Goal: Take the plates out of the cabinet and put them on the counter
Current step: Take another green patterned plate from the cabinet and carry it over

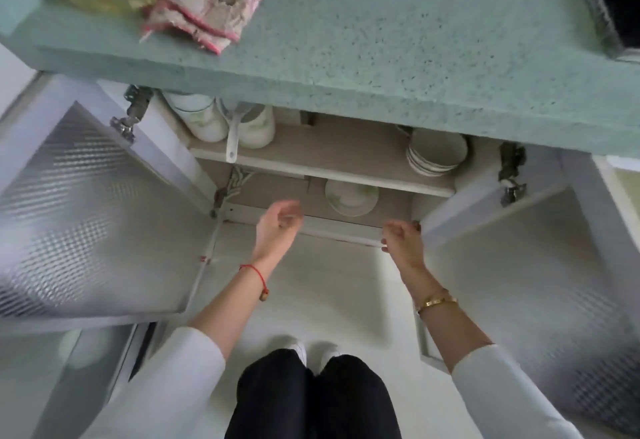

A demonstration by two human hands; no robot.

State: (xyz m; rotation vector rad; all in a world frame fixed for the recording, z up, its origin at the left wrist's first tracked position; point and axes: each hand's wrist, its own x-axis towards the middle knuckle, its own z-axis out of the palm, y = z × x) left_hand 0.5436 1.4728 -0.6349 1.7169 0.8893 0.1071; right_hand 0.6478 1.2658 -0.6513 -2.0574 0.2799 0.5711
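Plates [437, 153] are sitting in a stack inside the cabinet [339, 229], at the right end of its upper shelf [329, 151], directly under the surface [381, 40]; a green-patterned stack [351, 196], plates or shallow dishes, is lying on the lower shelf [393, 208] just beyond the hands; both doors are standing wide. Are you seeing any hold? (N1)

None on the crockery; the left hand [277, 222] is hovering before the lower shelf, its fingers [292, 211] loosely curled round nothing; the right hand [403, 239] is hanging close by the corner of the right door [519, 248], fingers curled tighter; whether they are pinching the door edge I am not managing to tell. (N2)

How are you judging the handling? (N1)

Glazed ceramic by the look, so I am reckoning on stiff, slick and chippable; a whole stack is going to be heavy and is likely to shear if tilted; I am favouring both hands, fingers going under the bottom plate at opposite rims, thumbs pressing on top; the upper shelf is leaving little headroom over the green-patterned stack, so sliding it forward first is looking wise; the surface is offering bare room to the right of the pink cloth [204, 5]. (N2)
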